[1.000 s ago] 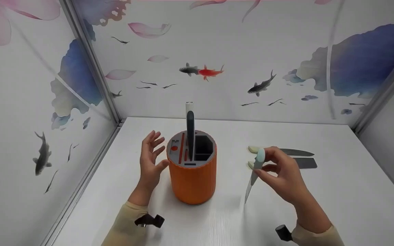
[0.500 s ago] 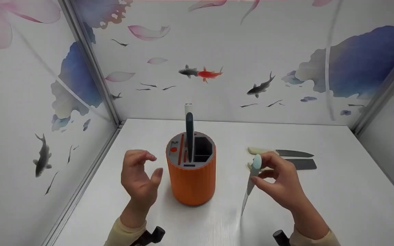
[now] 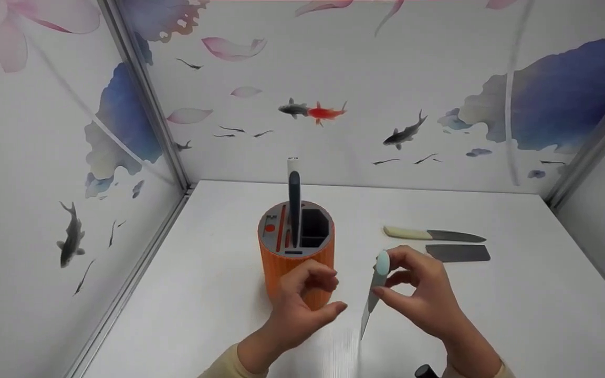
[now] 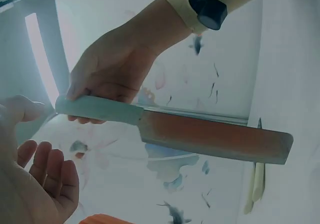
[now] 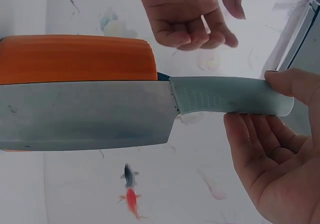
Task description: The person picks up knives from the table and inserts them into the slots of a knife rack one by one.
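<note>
My right hand (image 3: 428, 294) pinches a cleaver (image 5: 90, 115) by its mint-green handle, thumb on one side and fingers on the other. Its broad blade points down above the white table, right of an orange round knife block (image 3: 276, 268). My left hand (image 3: 302, 312) holds nothing; its fingers bend loosely in front of the block, apart from the cleaver, and hide part of the block's lower side. In the right wrist view the left hand (image 5: 187, 17) appears beyond the handle. A dark-handled tool (image 3: 294, 210) and a white handle (image 3: 293, 165) stick up from the block's grey slotted top.
Behind my right hand lie a knife (image 3: 436, 234) with a cream handle and dark blade, and a dark rectangular blade (image 3: 457, 253) whose handle my hand hides. White printed panels (image 3: 334, 63) wall the table (image 3: 202, 236) at back and sides.
My left hand drew back from the block's left side, then moved right to its front. My right hand brought the cleaver a little left and toward me.
</note>
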{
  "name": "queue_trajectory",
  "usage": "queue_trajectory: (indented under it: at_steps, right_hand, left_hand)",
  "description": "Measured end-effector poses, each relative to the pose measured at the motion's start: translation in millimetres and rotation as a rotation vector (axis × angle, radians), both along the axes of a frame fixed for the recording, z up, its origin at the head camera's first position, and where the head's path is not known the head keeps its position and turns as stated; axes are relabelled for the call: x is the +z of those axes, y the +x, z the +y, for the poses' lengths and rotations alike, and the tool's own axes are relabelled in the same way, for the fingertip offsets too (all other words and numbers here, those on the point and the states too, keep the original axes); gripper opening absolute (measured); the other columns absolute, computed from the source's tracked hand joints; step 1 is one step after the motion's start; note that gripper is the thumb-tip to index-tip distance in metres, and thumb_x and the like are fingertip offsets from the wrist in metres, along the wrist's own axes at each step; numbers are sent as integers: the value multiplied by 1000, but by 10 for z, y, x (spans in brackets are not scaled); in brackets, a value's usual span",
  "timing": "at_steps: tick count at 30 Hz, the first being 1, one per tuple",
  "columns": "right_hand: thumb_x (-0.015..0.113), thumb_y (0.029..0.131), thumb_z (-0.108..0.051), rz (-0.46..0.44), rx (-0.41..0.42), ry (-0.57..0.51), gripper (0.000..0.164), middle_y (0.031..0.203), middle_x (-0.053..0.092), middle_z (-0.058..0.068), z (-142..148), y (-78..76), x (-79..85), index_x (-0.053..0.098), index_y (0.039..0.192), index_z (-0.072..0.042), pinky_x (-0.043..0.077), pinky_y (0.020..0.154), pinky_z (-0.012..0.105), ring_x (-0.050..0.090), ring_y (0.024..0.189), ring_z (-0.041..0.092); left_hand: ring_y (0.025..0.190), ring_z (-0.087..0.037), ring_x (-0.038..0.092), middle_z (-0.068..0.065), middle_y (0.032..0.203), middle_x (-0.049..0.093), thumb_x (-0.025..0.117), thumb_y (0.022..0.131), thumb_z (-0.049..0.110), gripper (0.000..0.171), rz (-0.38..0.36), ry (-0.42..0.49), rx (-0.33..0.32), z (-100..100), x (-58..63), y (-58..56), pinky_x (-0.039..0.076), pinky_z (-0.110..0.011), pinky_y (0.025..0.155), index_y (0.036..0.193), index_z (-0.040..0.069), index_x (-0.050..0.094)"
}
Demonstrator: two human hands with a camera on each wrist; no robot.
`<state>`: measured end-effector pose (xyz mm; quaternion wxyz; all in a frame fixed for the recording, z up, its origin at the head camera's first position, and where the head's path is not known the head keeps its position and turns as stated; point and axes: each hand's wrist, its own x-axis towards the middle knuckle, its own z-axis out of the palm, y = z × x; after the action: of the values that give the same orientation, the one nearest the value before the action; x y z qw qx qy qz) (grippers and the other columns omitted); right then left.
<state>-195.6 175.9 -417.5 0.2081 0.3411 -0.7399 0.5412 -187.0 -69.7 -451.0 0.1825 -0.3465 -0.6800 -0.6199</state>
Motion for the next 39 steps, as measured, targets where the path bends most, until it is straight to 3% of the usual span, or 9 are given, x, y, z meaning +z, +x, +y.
queue_trajectory:
  at_steps: [5,13,28,39]
  right_hand:
    - [86,75,14,3,48,-12,46,95,68,4,-87,57,-10,69,112,-7,65,66,27,71,84,11]
    - [88,80,7,-44,96,18,44,98,70,-2,-176,152,-15,69,115,-12,67,69,32,73,87,11]
    - [88,82,5,-21,94,43,44,96,70,3,-221,181,-57,68,119,-10,67,67,33,71,86,12]
    - [89,80,6,-4,105,26,47,97,69,1,-251,180,-53,68,118,-12,66,67,30,71,86,11]
  left_hand:
    - [99,-14,72,-9,105,72,87,86,10,39,-144,-47,-41,71,-44,1,65,-35,90,119,11,66]
    - [95,-10,71,-8,105,72,87,88,14,34,-234,-87,-117,138,-121,-16,66,-35,89,115,11,67]
    - [92,-7,71,-12,99,72,86,88,14,26,-297,-102,-159,153,-132,20,66,-38,88,107,12,68]
    - [87,-6,70,-13,95,70,84,86,6,26,-262,-72,-147,155,-127,24,67,-37,83,105,11,68]
